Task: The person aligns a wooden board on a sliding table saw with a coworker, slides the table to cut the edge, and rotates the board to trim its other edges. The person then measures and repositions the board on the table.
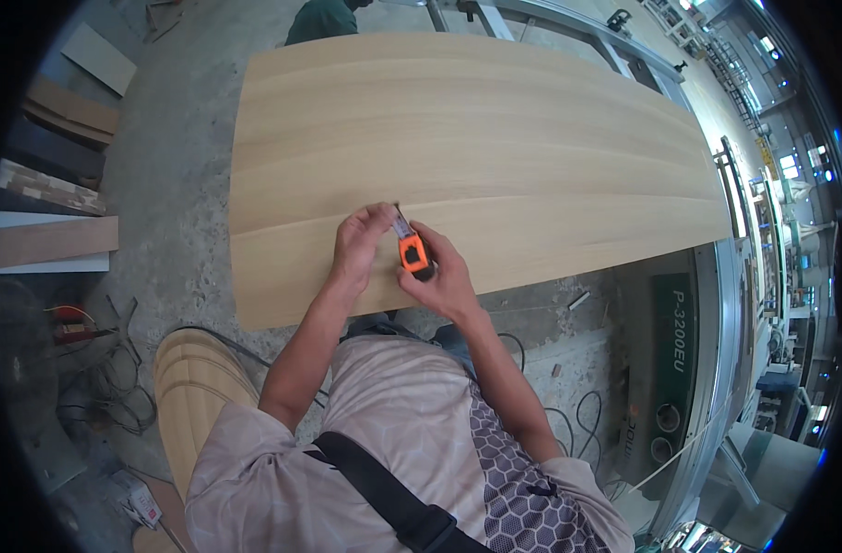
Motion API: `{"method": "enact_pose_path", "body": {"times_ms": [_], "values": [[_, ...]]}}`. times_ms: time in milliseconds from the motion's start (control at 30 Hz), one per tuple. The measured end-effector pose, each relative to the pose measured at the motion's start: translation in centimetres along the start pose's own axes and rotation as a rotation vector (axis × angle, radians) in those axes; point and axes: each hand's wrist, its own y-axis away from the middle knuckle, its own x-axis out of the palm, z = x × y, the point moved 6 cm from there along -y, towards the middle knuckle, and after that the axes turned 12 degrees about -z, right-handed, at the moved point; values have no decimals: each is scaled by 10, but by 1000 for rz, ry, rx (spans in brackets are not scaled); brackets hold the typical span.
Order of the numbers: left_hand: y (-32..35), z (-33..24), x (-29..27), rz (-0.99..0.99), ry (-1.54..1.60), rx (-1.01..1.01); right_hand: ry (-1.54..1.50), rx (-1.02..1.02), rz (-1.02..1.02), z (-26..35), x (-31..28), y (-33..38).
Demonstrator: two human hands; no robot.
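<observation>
A large pale wood-veneer panel lies flat in front of me. Over its near edge, my right hand grips an orange and black utility knife. My left hand pinches the knife's front end at the blade. Both hands hover just above the panel's near part. The blade tip points away from me.
Another person in a green top stands at the panel's far edge. Board offcuts lie on the concrete floor at the left. A rounded wood piece and cables sit by my left side. A green machine stands at the right.
</observation>
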Motion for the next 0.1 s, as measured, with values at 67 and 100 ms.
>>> {"method": "enact_pose_path", "body": {"times_ms": [67,100], "values": [[-15,-21,-1,-96,207,-116,27,78,103,-4,-6,13],[-32,-33,-7,-110,264,-116,54,93,180,-8,-12,17]]}}
